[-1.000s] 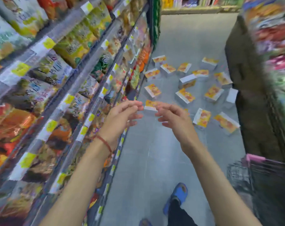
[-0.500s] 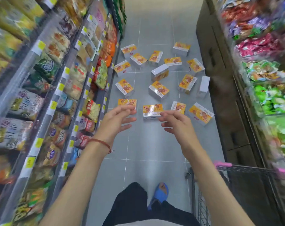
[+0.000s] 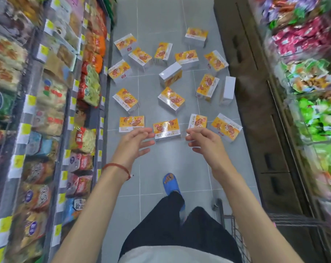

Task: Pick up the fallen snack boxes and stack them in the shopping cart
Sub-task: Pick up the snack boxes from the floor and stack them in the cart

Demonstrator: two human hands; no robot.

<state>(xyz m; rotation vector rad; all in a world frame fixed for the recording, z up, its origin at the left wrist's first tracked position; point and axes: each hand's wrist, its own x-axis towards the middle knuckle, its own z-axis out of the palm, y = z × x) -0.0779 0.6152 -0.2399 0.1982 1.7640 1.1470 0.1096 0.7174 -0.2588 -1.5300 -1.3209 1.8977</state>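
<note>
The aisle was a narrow supermarket lane with a grey tiled floor (image 3: 160, 168). Along the left ran shelves (image 3: 47, 111) packed with bagged snacks, yellow price tags on their edges, much of it blurred.

The snack boxes (image 3: 171, 98) lay scattered over the tiles ahead, from the foot of those shelves across to the far side of the lane. Most lay with their orange and yellow printed faces up. Two showed plain white sides.

The left hand (image 3: 134, 143) was stretched forward, fingers loosely spread and slightly bent, holding nothing. A thin red bracelet (image 3: 117, 167) circled its wrist. Between the two hands, just beyond the fingertips, lay the nearest box (image 3: 166, 128), flat on the floor. Whether either hand touched it could not be told. The right hand (image 3: 206, 141) reached out in the same way, fingers parted and gently curled, with nothing in it.

Below the hands a blue slipper (image 3: 170, 184) stood on the tiles under a dark trouser leg. The shopping cart (image 3: 234, 232) stood at the lower right, only part of its wire frame in view, well apart from the boxes. A dark cabinet base (image 3: 255, 92) lined the right side, under blurred racks (image 3: 312, 92) of pink and green packets.
</note>
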